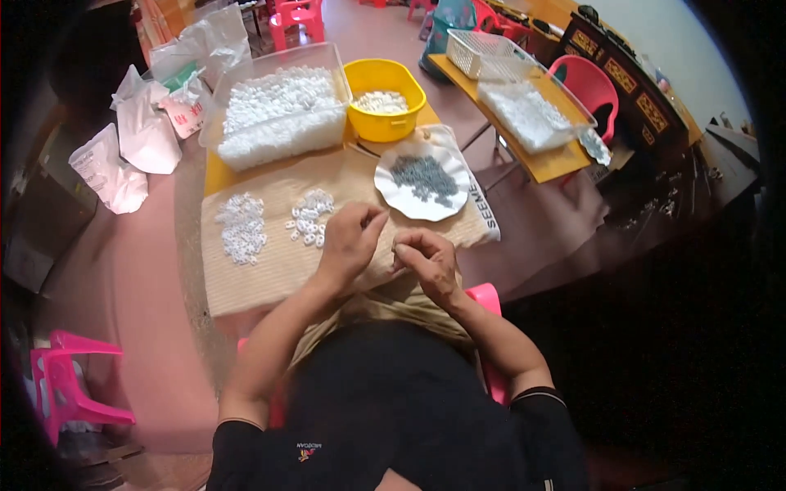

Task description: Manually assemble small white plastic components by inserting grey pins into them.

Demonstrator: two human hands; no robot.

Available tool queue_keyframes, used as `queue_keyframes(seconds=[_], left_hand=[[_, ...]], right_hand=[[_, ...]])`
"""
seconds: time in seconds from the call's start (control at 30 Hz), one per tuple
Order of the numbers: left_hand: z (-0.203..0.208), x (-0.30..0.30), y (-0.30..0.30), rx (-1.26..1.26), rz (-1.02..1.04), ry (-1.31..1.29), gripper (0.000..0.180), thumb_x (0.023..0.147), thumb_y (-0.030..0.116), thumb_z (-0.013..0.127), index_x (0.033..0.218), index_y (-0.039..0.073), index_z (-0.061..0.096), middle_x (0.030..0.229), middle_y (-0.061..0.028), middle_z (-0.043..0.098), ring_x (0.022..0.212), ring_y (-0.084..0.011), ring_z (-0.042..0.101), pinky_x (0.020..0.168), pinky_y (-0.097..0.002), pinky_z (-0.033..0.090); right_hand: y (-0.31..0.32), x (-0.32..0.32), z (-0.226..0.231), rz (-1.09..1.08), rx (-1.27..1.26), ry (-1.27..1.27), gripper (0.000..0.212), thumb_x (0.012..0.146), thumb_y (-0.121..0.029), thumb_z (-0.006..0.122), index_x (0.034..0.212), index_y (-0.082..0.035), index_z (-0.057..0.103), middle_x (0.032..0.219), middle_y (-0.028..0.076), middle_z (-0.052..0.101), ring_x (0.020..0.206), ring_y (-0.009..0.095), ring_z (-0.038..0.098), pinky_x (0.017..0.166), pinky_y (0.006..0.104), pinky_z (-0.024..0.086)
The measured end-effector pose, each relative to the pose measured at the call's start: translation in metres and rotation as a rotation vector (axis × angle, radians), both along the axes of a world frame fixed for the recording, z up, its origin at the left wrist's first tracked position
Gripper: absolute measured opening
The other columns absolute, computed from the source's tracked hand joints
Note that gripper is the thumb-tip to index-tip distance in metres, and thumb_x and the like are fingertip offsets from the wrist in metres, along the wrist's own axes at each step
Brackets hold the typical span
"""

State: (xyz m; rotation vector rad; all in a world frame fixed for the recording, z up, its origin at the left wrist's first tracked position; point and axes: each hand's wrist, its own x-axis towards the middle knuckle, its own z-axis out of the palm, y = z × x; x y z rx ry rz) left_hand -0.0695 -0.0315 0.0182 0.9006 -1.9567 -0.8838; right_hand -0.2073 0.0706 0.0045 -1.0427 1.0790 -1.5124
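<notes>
My left hand (352,241) is held over the near part of a beige striped cloth (266,286), its fingers curled and thumb close to the forefinger. Close beside it, my right hand (429,263) pinches thumb and fingertips together. Whatever either hand holds is too small or hidden to make out. Just beyond them stands a white scalloped plate (407,206) with a heap of small dark grey parts (424,178). Left of my left hand lie a loose group of small white plastic pieces with holes (311,218) and a denser pile of similar white pieces (241,231).
At the table's far side stand a clear bin (329,123) full of white pieces and a yellow tub (385,127). White bags (147,135) are at the left. A side table (553,168) at the right carries another clear bin. Pink stools (70,385) stand around.
</notes>
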Motion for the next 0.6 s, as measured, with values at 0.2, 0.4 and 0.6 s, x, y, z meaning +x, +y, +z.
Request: queue_keyframes(seconds=[0.2, 0.4, 0.6], left_hand=[[-0.007, -0.045, -0.029, -0.334, -0.118, -0.019, 0.010, 0.081, 0.011, 0.066, 0.084, 0.002, 0.064, 0.078, -0.0153, 0.062, 0.073, -0.0325, 0.061, 0.065, -0.0383, 0.048], [-0.011, -0.072, -0.049, -0.338, -0.184, -0.147, 0.010, 0.080, 0.013, 0.063, 0.083, 0.004, 0.067, 0.080, -0.0179, 0.063, 0.078, -0.0353, 0.062, 0.069, -0.0408, 0.049], [-0.003, -0.044, -0.044, -0.005, -0.185, -0.080, 0.019, 0.083, 0.009, 0.063, 0.098, -0.002, 0.068, 0.086, -0.0135, 0.069, 0.078, -0.0190, 0.067, 0.070, -0.0290, 0.052]], right_hand=[[0.002, -0.003, -0.003, 0.020, -0.043, -0.033, 0.013, 0.093, -0.006, 0.056, 0.100, 0.004, 0.059, 0.078, 0.007, 0.062, 0.067, 0.014, 0.062, 0.065, 0.0280, 0.055], [0.000, -0.010, -0.009, -0.064, -0.054, 0.012, 0.013, 0.093, -0.007, 0.057, 0.100, 0.004, 0.059, 0.078, 0.006, 0.061, 0.065, 0.011, 0.060, 0.063, 0.0271, 0.056], [-0.005, -0.019, -0.008, -0.139, -0.016, -0.048, 0.013, 0.092, -0.008, 0.059, 0.099, 0.004, 0.060, 0.080, 0.005, 0.060, 0.064, 0.010, 0.058, 0.061, 0.0284, 0.058]])
